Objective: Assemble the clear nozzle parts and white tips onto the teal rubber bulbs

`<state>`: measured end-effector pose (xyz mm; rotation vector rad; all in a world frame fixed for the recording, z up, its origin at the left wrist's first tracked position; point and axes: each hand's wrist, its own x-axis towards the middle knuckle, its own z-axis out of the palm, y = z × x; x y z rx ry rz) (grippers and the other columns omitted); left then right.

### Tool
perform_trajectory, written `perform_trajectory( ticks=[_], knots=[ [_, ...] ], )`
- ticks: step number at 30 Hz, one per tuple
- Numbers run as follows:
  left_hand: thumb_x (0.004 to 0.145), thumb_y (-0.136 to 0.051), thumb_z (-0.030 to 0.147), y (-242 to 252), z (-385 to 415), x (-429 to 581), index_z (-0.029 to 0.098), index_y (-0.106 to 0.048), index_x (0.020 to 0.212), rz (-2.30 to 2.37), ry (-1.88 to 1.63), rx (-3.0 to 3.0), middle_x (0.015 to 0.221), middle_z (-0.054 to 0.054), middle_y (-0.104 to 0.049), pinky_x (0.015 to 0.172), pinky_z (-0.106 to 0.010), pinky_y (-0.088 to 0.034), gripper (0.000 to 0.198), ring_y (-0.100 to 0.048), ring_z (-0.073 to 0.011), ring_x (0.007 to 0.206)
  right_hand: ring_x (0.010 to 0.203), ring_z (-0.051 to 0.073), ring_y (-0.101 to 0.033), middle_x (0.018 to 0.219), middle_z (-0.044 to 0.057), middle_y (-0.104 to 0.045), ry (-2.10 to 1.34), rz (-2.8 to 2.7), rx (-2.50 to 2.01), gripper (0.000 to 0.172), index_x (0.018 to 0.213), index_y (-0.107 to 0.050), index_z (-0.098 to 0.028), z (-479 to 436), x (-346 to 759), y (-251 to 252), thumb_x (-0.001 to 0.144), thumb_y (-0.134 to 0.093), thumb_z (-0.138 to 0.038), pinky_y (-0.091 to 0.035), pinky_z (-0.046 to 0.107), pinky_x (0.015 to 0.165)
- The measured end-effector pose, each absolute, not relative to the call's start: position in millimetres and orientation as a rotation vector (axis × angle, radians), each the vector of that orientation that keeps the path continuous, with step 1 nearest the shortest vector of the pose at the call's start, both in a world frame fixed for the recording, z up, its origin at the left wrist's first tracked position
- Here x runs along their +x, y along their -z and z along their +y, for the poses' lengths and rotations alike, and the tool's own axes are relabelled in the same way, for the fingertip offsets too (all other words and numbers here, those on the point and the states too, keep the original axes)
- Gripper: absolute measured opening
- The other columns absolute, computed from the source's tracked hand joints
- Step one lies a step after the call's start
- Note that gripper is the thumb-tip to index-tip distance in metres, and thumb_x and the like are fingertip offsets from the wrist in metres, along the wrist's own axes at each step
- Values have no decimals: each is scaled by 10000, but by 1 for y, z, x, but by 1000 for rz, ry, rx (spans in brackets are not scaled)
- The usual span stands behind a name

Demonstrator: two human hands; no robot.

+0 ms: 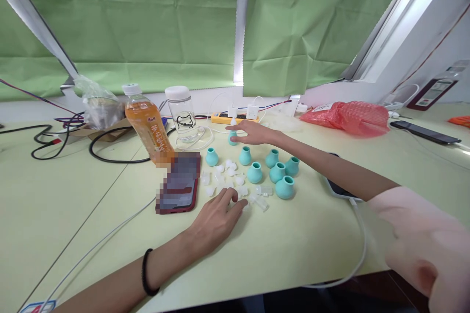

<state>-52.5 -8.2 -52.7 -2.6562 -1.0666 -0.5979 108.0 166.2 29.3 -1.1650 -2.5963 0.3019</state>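
My left hand (pixel 216 217) lies palm down on the pale green table (pixel 91 215), fingers curled over small clear plastic pieces (pixel 229 178) scattered beside a phone. My right hand (pixel 253 133) reaches far across the table, its fingers closed on a teal rubber bulb (pixel 232 137) with a white tip on top. Several more teal bulbs (pixel 273 171) stand upright between the two hands.
A red phone (pixel 179 183) lies left of the pieces. Behind it stand an orange drink bottle (pixel 149 127) and a clear jar (pixel 181 115). Cables (pixel 110 156), a yellow power strip (pixel 223 118), a red bag (pixel 347 116) and another phone (pixel 424 132) lie along the back.
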Motion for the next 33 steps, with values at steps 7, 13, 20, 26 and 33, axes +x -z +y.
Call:
perform_trajectory(
  ticks=[7,13,20,26,33],
  knots=[
    [805,-355,156,41,-12,-51,135,-484,985,-1145,641,-2728,863,-89,-473,498,-271,-443,223,-481,-135,607,1135,395,-303,1151,143,-497,-331,-2475,-1355,620,1157,-473,-115,175,91,-18,672,-550,-494,-293,500,870],
    [806,-383,212,35,-16,-53,126,-476,1013,-1232,868,-2758,894,-101,-462,623,-311,-447,242,-497,-175,751,1017,231,-433,1009,66,-539,-39,-1939,-991,274,1013,-531,-192,139,108,-45,789,-454,-331,-355,387,848],
    [832,-344,277,30,-22,-62,154,-460,780,-1284,1750,-2837,649,-16,-446,540,-250,-358,176,-421,-123,594,690,129,-508,837,29,-515,-135,-2389,-536,166,874,-511,-223,26,141,-48,728,-476,-153,-415,259,624],
    [817,-371,379,31,-22,-57,150,-465,668,-1426,1457,-3243,554,25,-371,484,-228,-264,289,-339,-92,515,567,107,-504,892,49,-555,-44,-2720,-441,258,820,-568,-236,-12,150,-5,651,-435,-94,-357,233,510],
    [848,-203,444,28,-18,-46,158,-329,462,-2056,1630,-3614,392,52,-291,387,-209,-212,497,-261,-53,357,713,122,-526,888,75,-514,-164,-2451,-380,191,838,-538,-205,-12,150,19,705,-435,-113,-391,210,544]
  ],
)
